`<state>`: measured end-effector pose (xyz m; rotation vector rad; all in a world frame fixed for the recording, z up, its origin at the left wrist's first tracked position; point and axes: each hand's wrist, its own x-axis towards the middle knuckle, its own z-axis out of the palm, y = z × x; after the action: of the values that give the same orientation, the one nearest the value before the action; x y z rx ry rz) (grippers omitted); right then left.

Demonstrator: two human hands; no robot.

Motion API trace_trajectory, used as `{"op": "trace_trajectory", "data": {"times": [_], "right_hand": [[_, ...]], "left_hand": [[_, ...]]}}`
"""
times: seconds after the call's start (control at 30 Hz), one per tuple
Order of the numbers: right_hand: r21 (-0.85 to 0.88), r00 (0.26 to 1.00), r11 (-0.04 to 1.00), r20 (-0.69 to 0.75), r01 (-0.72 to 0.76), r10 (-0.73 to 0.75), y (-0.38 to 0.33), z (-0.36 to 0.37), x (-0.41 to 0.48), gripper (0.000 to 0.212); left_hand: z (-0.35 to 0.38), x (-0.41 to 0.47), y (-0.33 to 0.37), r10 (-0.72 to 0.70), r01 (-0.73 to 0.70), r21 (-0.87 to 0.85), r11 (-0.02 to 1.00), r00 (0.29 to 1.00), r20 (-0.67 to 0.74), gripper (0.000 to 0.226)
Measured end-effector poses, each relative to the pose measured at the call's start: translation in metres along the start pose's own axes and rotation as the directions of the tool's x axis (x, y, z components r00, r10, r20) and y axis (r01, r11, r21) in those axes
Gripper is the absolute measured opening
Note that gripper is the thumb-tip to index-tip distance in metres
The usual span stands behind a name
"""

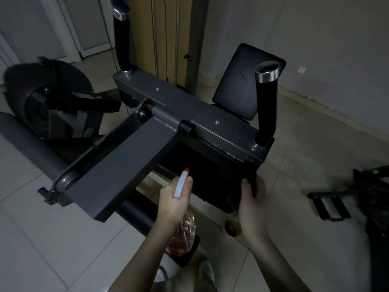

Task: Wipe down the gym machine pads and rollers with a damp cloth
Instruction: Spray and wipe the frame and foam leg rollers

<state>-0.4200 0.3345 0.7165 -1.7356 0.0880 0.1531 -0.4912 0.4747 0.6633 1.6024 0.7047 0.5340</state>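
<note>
My left hand is shut on a spray bottle with a white head and an orange nozzle tip, and its clear body hangs below my wrist. The nozzle points at the black pad under the grey frame of the gym machine. My right hand grips the right edge of that black pad. A second black pad stands tilted behind the frame. Two black foam handles with chrome caps rise from the frame. No cloth is visible.
A grey arm of the machine juts toward me at the left. A dark flywheel housing sits far left. A black roller lies below the arm. Dark metal parts lie on the tiled floor at right. A wall runs along the right.
</note>
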Motion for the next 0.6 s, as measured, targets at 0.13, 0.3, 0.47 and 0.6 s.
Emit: {"op": "trace_trajectory", "data": {"times": [0.13, 0.3, 0.47, 0.6], "right_hand": [[-0.589, 0.590, 0.347, 0.287, 0.730, -0.755, 0.016, 0.006, 0.032, 0.038], [-0.527, 0.203, -0.417, 0.767, 0.741, -0.608, 0.036, 0.011, 0.106, 0.053], [-0.311, 0.001, -0.742, 0.923, 0.594, -0.385, 0.033, 0.010, 0.136, 0.045], [-0.141, 0.001, -0.879, 0.987, 0.454, -0.158, 0.032, 0.015, 0.138, 0.050]], "left_hand": [[0.000, 0.000, -0.004, -0.051, 0.051, 0.002, 0.999, 0.997, -0.056, 0.033], [0.003, 0.000, -0.006, -0.055, 0.057, 0.021, 0.998, 0.996, -0.070, 0.035], [0.004, 0.005, -0.012, -0.090, 0.091, 0.002, 0.996, 0.991, -0.104, 0.046], [0.004, 0.007, -0.004, -0.071, 0.071, -0.006, 0.997, 0.992, -0.108, 0.047]]}}
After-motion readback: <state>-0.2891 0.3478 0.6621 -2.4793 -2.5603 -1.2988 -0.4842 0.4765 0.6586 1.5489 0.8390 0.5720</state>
